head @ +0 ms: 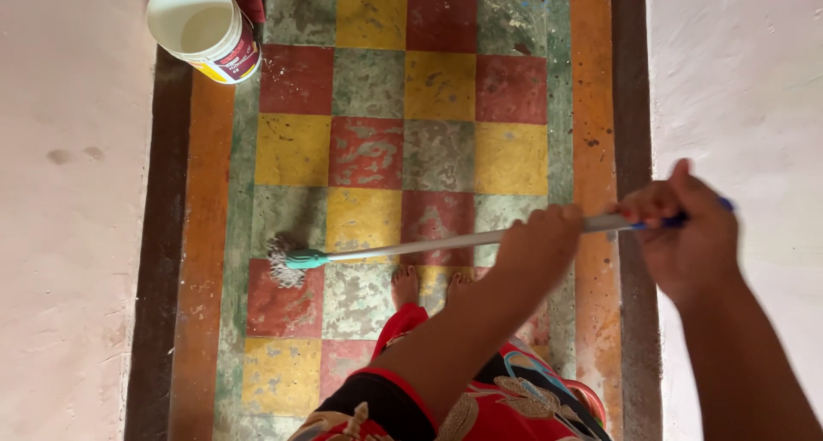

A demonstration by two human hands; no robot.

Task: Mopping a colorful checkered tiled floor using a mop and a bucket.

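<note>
Both my hands grip a mop with a silver pole [420, 246]. My left hand [538, 244] is wrapped around the pole's middle. My right hand [686, 231] clasps the blue grip at the pole's upper end, close to the right wall. The pole slants down to the left, ending in a teal socket and a grey string mop head [281, 259] resting on the checkered floor near the left border. My bare feet [429, 285] stand on the tiles just below the pole.
A white plastic bucket [203, 27] with a red label stands at the top left by the wall. The narrow floor [369, 150] has worn red, yellow and green tiles with orange and brown borders. Pale walls [69, 235] close both sides.
</note>
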